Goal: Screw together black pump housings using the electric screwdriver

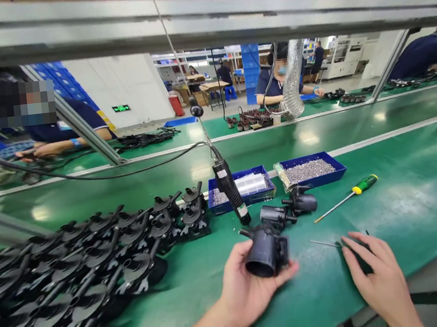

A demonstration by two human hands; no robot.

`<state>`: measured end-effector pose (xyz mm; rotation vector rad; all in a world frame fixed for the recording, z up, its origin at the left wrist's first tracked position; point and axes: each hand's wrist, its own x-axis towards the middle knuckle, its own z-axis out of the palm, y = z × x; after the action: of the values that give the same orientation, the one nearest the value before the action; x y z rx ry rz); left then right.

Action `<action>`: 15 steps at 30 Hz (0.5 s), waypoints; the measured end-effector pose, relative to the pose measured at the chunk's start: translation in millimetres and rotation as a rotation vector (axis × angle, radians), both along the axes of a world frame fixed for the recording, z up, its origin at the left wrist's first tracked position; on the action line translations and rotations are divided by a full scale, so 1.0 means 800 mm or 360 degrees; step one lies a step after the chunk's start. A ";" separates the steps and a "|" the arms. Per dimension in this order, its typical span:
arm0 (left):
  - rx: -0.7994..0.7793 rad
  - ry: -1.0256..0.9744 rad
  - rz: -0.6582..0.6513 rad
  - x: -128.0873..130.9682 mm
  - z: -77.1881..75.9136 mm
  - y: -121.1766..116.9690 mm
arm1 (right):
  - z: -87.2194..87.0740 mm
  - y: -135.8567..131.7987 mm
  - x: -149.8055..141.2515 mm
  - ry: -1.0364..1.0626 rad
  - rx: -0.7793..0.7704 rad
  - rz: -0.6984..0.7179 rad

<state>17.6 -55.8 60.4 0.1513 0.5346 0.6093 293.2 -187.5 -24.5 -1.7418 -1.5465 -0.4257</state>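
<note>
My left hand (251, 290) is wrapped around a black cylindrical pump housing (265, 252), its round open end tipped towards me. At the right, my right hand (378, 271) is low over the green mat, fingers curled around a dark handle with a thin metal shaft (323, 243) pointing left. Much of that tool is hidden under the fingers, so its exact kind cannot be made out. Just beyond the held housing lie two more black pump housings (274, 216) (304, 202). A black electric screwdriver (229, 188) hangs above them, bit end down.
Rows of black pump parts (95, 249) cover the left. Two blue trays (240, 187) (308, 169) of small metal parts stand behind the housings. A green-yellow screwdriver (349, 196) lies on the right. Across the bench, co-workers (272, 82) sit beyond a metal frame.
</note>
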 end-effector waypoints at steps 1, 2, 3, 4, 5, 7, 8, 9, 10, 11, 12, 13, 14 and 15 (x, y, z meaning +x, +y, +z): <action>0.0089 0.0073 0.0119 -0.008 0.007 0.004 | 0.006 -0.001 -0.012 0.0019 0.0065 -0.0014; 0.0192 0.0142 0.0228 -0.018 0.012 0.008 | 0.013 -0.002 -0.026 0.0043 0.0104 -0.0004; 0.0302 0.0206 0.0312 -0.029 0.014 0.011 | 0.019 -0.003 -0.042 0.0066 0.0103 0.0045; 0.0419 0.0274 0.0380 -0.042 0.013 0.014 | 0.024 -0.003 -0.059 0.0078 0.0053 0.0135; 0.0532 0.0350 0.0437 -0.056 0.009 0.016 | 0.029 -0.003 -0.075 0.0071 -0.0028 0.0242; 0.0734 0.0519 0.0533 -0.083 -0.005 0.017 | 0.038 0.002 -0.102 0.0008 -0.0221 0.0432; 0.0817 0.0604 0.0572 -0.096 -0.014 0.017 | 0.042 0.005 -0.112 -0.0025 -0.0295 0.0491; 0.0887 0.0686 0.0606 -0.108 -0.023 0.017 | 0.046 0.009 -0.119 -0.0046 -0.0345 0.0522; 0.0950 0.0766 0.0635 -0.118 -0.030 0.017 | 0.050 0.012 -0.124 -0.0054 -0.0362 0.0527; 0.1019 0.0843 0.0641 -0.127 -0.036 0.017 | 0.055 0.016 -0.126 -0.0050 -0.0360 0.0525; 0.1095 0.0926 0.0621 -0.134 -0.040 0.017 | 0.062 0.020 -0.126 -0.0035 -0.0356 0.0523; 0.1188 0.1012 0.0563 -0.140 -0.041 0.018 | 0.069 0.024 -0.125 -0.0004 -0.0357 0.0528; 0.1315 0.1082 0.0455 -0.145 -0.041 0.019 | 0.078 0.029 -0.124 0.0048 -0.0360 0.0542; 0.1485 0.1117 0.0303 -0.148 -0.040 0.019 | 0.089 0.037 -0.122 0.0122 -0.0361 0.0565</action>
<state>-100.7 -40.3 28.2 1.2405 0.9101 0.9627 195.2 -158.0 46.6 -1.5788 -1.8586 -0.0057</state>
